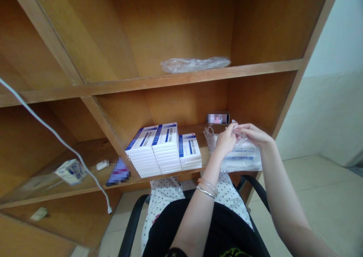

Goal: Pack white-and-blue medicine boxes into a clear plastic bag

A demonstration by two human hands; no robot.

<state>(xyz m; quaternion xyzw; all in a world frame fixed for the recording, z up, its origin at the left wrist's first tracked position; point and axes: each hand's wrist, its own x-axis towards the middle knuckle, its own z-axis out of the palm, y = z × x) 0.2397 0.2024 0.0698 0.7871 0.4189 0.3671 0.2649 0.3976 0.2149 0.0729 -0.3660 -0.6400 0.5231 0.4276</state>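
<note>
3 stacks of white-and-blue boxes stand finished on the wooden shelf, while a clear plastic bag of white packets lies just beside them, its top pinched by the narrow fingers of the left hand and right hand.

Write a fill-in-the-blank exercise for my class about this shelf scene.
Silver bangles circle the ____ wrist.
The right hand pinches the top of a clear ____ bag.
The white boxes with blue stripes stand on the shelf in ____ stacks.

Answers: left; plastic; three.
</note>
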